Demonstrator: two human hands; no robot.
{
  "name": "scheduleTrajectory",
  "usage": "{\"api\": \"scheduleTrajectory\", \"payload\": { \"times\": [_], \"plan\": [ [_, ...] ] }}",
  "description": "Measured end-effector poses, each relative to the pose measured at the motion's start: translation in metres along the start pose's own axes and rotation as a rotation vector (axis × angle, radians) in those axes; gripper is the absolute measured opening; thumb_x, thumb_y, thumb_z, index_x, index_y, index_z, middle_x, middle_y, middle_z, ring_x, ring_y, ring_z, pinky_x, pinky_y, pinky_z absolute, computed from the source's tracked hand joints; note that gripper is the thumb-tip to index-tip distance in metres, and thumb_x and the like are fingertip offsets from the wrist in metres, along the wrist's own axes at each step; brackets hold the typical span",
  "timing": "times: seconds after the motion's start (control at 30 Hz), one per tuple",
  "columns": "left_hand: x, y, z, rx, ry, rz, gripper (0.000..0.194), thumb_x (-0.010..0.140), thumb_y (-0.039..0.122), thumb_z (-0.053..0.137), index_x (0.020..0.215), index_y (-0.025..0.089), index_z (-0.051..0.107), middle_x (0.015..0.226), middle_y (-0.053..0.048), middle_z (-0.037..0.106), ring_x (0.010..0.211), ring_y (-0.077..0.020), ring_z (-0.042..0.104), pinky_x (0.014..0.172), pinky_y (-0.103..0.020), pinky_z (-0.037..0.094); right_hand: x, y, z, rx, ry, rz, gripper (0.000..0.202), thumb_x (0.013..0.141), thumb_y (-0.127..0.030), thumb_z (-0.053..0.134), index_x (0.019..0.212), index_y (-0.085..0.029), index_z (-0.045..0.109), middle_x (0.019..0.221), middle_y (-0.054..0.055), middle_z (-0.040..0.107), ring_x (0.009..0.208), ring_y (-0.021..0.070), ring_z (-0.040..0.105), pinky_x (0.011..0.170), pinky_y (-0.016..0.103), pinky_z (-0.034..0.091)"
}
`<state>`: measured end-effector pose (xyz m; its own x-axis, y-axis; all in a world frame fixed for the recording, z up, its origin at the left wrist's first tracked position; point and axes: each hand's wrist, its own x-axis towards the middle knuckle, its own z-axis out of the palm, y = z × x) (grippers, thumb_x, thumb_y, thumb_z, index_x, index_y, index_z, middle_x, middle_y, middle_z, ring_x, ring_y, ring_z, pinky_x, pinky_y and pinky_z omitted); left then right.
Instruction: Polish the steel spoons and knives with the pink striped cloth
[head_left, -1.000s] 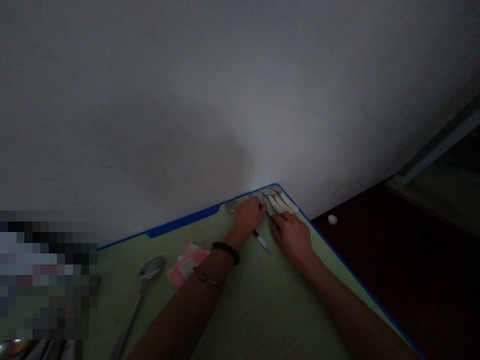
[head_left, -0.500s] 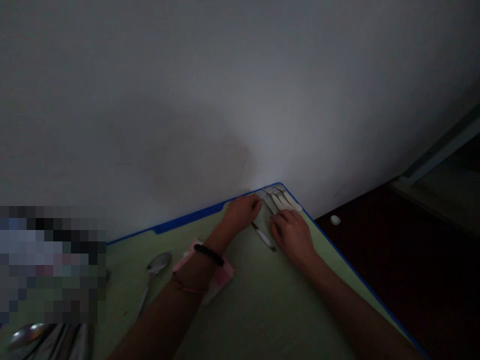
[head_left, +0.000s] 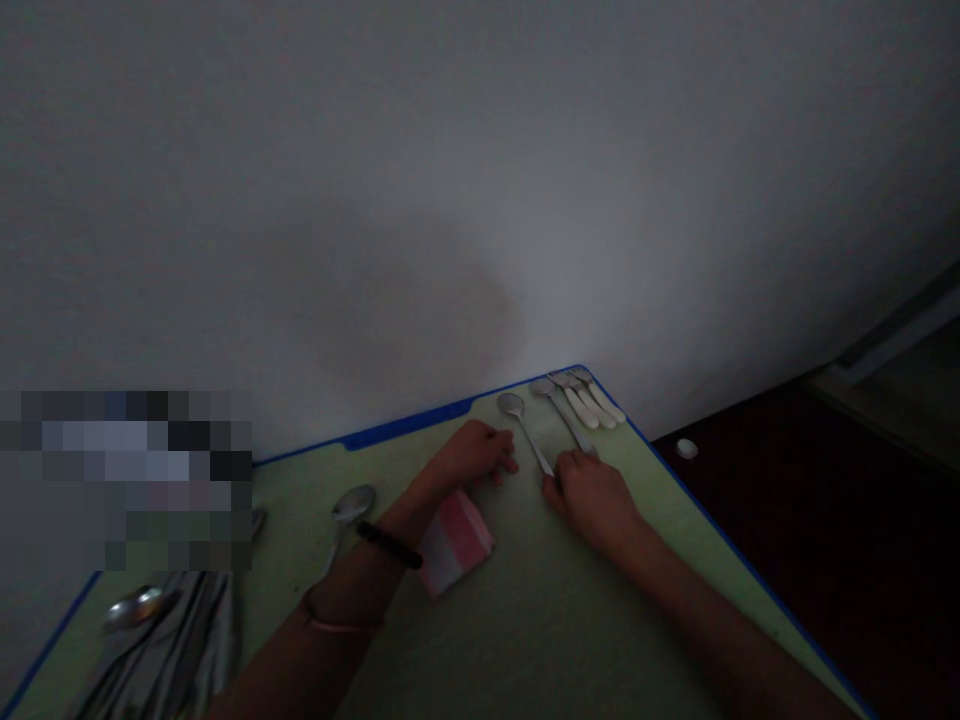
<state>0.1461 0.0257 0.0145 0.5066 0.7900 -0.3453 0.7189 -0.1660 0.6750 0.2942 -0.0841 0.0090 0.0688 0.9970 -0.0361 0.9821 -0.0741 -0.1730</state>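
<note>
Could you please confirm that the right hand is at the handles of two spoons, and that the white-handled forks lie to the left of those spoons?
Not quite: the white-handled forks lie to the right of the two spoons, as the head view shows.

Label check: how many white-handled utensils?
3, side by side, far right table corner: left utensil, middle utensil, right utensil. The lower-left cutlery pile may hold more.

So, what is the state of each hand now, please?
Left hand: partly open, loosely bent, nothing visible in it.
Right hand: curled at the handle end of a spoon; grip cannot be told.
</note>
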Motion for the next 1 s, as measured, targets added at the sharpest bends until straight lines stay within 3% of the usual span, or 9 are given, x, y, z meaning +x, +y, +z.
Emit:
{"api": "scheduleTrajectory", "payload": {
  "times": [0.17, 0.3, 0.6, 0.77, 0.9, 1.0],
  "plan": [
    [0.013, 0.007, 0.013, -0.189, 0.007, -0.021, 0.04, 0.087, 0.038, 0.036, 0.091, 0.008, 0.062, 0.088, -0.011, 0.071, 0.052, -0.0112, 0.062, 0.038, -0.019, 0.04, -0.002, 0.002, -0.001, 0.015, -0.01, -0.005, 0.028, 0.088, -0.031, 0.035, 0.09, -0.014, 0.058, 0.091, 0.011, 0.064, 0.086, 0.0231, 0.061, 0.069, 0.031, 0.042],
    [0.023, 0.006, 0.02, -0.23, 0.03, 0.003, 0.033, 0.086, 0.035, 0.04, 0.089, 0.01, 0.062, 0.089, -0.009, 0.07, 0.053, -0.0104, 0.062, 0.039, -0.018, 0.041, -0.003, 0.001, -0.001, 0.02, -0.028, -0.009, 0.026, 0.086, -0.031, 0.039, 0.093, -0.014, 0.057, 0.094, 0.012, 0.063, 0.089, 0.0236, 0.06, 0.069, 0.031, 0.042],
    [0.039, 0.007, 0.023, -0.09, 0.085, 0.072, 0.029, 0.077, 0.041, 0.055, 0.071, 0.014, 0.065, 0.062, -0.002, 0.068, 0.042, -0.0099, 0.059, 0.044, -0.018, 0.043, -0.003, 0.007, -0.006, 0.033, 0.009, 0.112, 0.024, 0.088, -0.034, 0.04, 0.097, -0.017, 0.054, 0.095, 0.008, 0.064, 0.081, 0.0208, 0.063, 0.064, 0.029, 0.041],
    [0.048, 0.01, 0.018, 0.012, 0.089, 0.068, 0.038, 0.077, 0.045, 0.054, 0.058, 0.015, 0.063, 0.053, -0.002, 0.065, 0.039, -0.0104, 0.056, 0.047, -0.02, 0.043, -0.001, 0.024, -0.01, 0.056, -0.136, 0.152, 0.04, 0.083, -0.052, 0.045, 0.09, -0.017, 0.061, 0.088, 0.012, 0.066, 0.083, 0.0241, 0.063, 0.068, 0.031, 0.041],
    [0.05, 0.011, 0.019, 0.1, 0.116, 0.053, 0.045, 0.076, 0.053, 0.053, 0.052, 0.016, 0.062, 0.042, -0.001, 0.059, 0.039, -0.0116, 0.056, 0.049, -0.021, 0.042, -0.001, 0.038, -0.014, 0.126, -0.191, 0.153, 0.038, 0.08, -0.051, 0.049, 0.08, -0.016, 0.065, 0.084, 0.012, 0.067, 0.08, 0.0209, 0.063, 0.068, 0.028, 0.041],
    [0.051, 0.011, 0.023, 0.165, 0.154, 0.043, 0.049, 0.076, 0.058, 0.05, 0.051, 0.017, 0.061, 0.037, -0.001, 0.054, 0.043, -0.0144, 0.057, 0.051, -0.023, 0.041, -0.004, 0.049, -0.016, 0.273, -0.256, 0.129, 0.038, 0.079, -0.051, 0.051, 0.071, -0.016, 0.065, 0.065, 0.008, 0.067, 0.063, 0.0165, 0.063, 0.058, 0.025, 0.041]
  ]
}}
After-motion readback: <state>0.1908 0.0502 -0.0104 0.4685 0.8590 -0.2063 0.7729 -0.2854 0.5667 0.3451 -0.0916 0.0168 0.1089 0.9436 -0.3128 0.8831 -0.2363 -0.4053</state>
